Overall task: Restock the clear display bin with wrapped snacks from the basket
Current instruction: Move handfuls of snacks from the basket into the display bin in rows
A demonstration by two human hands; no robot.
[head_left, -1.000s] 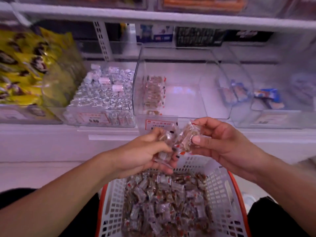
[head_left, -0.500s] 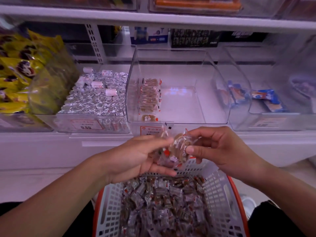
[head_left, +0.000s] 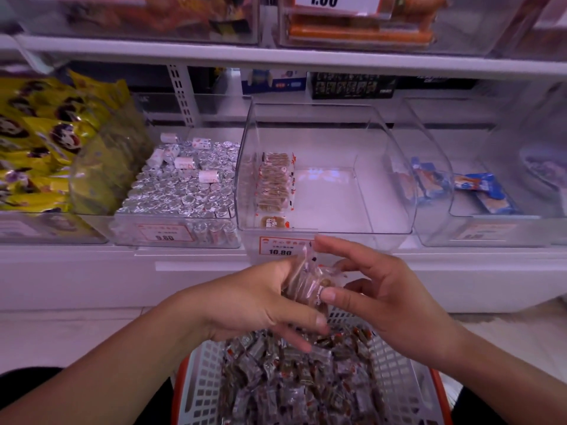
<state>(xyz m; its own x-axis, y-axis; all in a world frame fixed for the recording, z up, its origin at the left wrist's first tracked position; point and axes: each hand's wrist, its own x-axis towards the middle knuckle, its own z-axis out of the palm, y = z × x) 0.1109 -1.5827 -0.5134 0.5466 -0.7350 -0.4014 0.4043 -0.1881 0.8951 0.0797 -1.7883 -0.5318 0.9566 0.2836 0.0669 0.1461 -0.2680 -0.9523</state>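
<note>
I see my left hand [head_left: 257, 302] gripping a bunch of wrapped snacks [head_left: 303, 280] above the basket [head_left: 395, 372]; my right hand [head_left: 383, 296] touches them, fingers spread loose. The clear display bin [head_left: 383, 167] on the shelf holds one row at its left wall.

What we cannot make out at the shelf

We see the basket [head_left: 395, 366] cut off by the bottom edge, its near rim out of view. The left hand [head_left: 257, 305] covers most of the wrapped snacks [head_left: 302, 282] it holds, so we cannot count them. The price tag [head_left: 280, 246] sits partly behind those wrappers; its small print is too fine to read. The bins on the upper shelf [head_left: 276, 58] are cropped by the top edge and blurred.
</note>
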